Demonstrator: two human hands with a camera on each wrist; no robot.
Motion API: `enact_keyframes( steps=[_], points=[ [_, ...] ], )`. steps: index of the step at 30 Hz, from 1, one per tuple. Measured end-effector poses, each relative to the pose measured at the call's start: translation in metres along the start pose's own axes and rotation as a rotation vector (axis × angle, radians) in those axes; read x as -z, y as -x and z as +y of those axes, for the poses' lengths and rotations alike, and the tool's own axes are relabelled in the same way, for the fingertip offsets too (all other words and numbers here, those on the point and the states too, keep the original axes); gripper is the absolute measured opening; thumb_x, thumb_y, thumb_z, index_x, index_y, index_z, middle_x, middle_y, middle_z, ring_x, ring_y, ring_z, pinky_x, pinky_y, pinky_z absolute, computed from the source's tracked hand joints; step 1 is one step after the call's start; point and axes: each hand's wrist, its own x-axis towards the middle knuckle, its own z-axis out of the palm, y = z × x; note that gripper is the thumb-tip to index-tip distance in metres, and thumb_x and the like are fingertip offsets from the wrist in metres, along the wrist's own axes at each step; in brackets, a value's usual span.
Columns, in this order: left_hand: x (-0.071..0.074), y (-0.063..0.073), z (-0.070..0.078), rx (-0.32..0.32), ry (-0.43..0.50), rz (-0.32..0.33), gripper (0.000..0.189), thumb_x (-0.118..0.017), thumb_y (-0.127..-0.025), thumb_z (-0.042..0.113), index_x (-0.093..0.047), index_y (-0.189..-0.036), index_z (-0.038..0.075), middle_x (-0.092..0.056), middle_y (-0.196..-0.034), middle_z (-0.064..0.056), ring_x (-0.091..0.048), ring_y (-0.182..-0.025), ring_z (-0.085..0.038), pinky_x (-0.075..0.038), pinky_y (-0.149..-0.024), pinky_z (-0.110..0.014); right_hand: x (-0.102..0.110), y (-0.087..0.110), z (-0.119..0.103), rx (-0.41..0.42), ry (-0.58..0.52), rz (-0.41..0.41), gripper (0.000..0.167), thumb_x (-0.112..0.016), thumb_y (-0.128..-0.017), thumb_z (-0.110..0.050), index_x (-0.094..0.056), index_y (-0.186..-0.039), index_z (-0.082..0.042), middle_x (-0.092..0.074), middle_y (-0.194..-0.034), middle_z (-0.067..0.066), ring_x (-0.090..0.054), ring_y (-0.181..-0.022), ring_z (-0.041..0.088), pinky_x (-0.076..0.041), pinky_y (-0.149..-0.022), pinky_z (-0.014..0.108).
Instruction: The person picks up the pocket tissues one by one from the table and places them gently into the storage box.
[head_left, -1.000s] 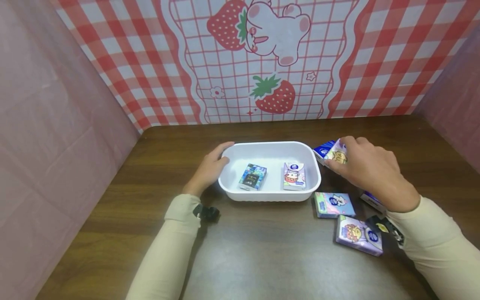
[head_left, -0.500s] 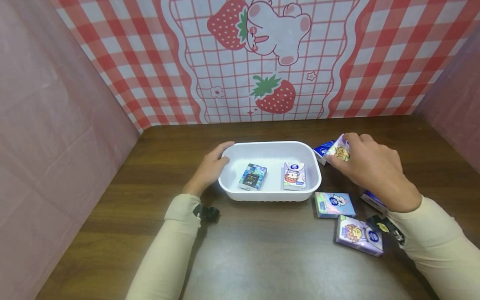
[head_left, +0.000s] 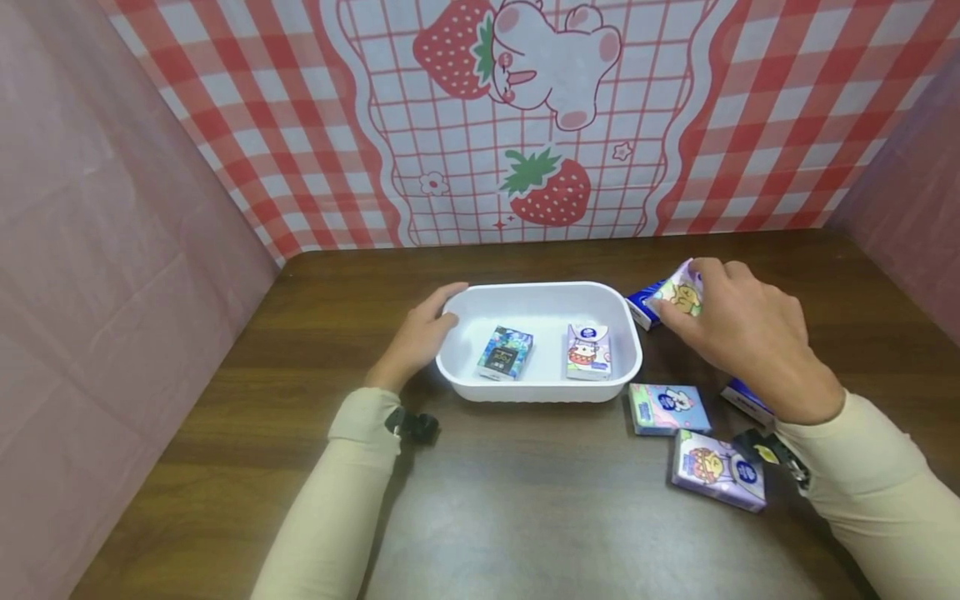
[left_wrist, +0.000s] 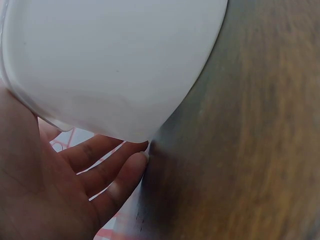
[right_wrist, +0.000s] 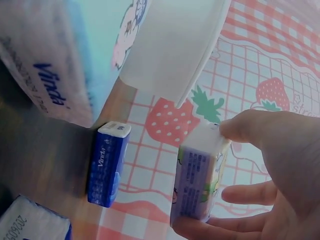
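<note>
My right hand (head_left: 753, 337) pinches a small purple pocket tissue pack (head_left: 684, 297) with a cartoon print, thumb on one edge and fingers on the other. The right wrist view shows this pack tilted, its lettered purple side facing the camera. In the head view it overlaps a dark blue tissue pack (head_left: 645, 305) lying beside the white plastic tub (head_left: 540, 392). My left hand (head_left: 416, 333) grips the tub's left end, thumb at the rim and fingers along the outer wall. Inside the tub lie a blue floral tissue pack (head_left: 506, 353) and a white-and-purple one (head_left: 588, 353).
To the right of the tub, a light blue tissue pack (head_left: 670, 409) and a purple one (head_left: 718, 469) lie on the wooden table (head_left: 525, 500). Another blue-and-white pack (head_left: 745, 400) is partly hidden by my right wrist. A checked strawberry cloth (head_left: 555, 192) hangs behind the table.
My right hand has shifted slightly up and to the right with the purple tissue pack, uncovering more of the blue pack's edge. The left hand and the tub have stayed still.
</note>
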Motion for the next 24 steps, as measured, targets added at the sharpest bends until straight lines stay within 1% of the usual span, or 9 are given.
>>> enact_keyframes(
  steps=[8,15,24],
  points=[
    [0.000,-0.001,-0.003,-0.006,-0.004,-0.002,0.048,-0.050,-0.100,0.016,-0.050,-0.147,0.027,-0.050,-0.149,-0.003,-0.051,-0.129,-0.026,-0.043,-0.105,-0.047,0.000,0.001,-0.001,-0.005,-0.018,0.009,0.078,-0.070,-0.086,-0.054,-0.044,-0.135,0.002,-0.052,-0.107,0.030,-0.054,-0.080,0.041,-0.051,-0.058,0.058],
    [0.000,-0.001,-0.002,0.005,-0.004,0.002,0.048,-0.050,-0.100,0.017,-0.051,-0.147,0.028,-0.050,-0.149,-0.003,-0.051,-0.129,-0.025,-0.043,-0.105,-0.047,0.002,0.002,-0.003,0.009,-0.018,0.038,0.077,-0.066,-0.088,-0.056,-0.046,-0.134,0.002,-0.053,-0.107,0.029,-0.054,-0.079,0.039,-0.050,-0.057,0.056],
    [0.000,-0.001,-0.001,0.016,0.003,-0.001,0.048,-0.050,-0.101,0.018,-0.050,-0.148,0.029,-0.050,-0.149,-0.002,-0.051,-0.129,-0.024,-0.042,-0.105,-0.048,0.004,0.004,-0.013,0.010,-0.030,0.028,0.076,-0.068,-0.087,-0.053,-0.047,-0.136,0.000,-0.054,-0.110,0.029,-0.054,-0.082,0.039,-0.049,-0.056,0.054]
  ],
)
